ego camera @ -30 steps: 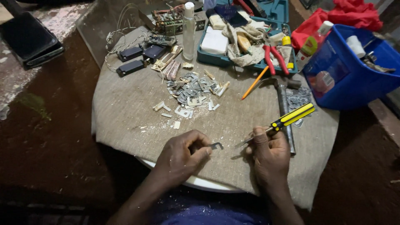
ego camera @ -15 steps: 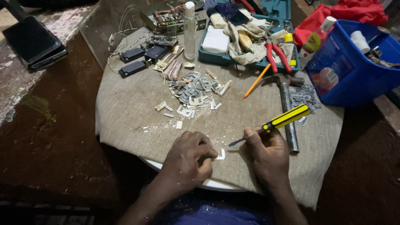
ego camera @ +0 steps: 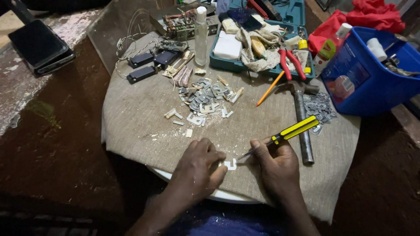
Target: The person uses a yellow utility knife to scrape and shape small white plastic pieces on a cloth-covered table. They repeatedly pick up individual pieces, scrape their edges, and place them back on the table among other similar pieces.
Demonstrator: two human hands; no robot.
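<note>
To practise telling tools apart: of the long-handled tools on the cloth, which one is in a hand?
The yellow-and-black screwdriver, gripped by the right hand. The hammer and red-handled pliers lie untouched on the table, farther from both hands.

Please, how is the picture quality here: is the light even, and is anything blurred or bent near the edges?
Head view: light falls brightest on the cloth-covered table; the floor on both sides sinks into dark. The left hand, right hand and yellow screwdriver look sharp. The blue bin and dark flat case lean outward, suggesting wide-angle distortion.
</note>
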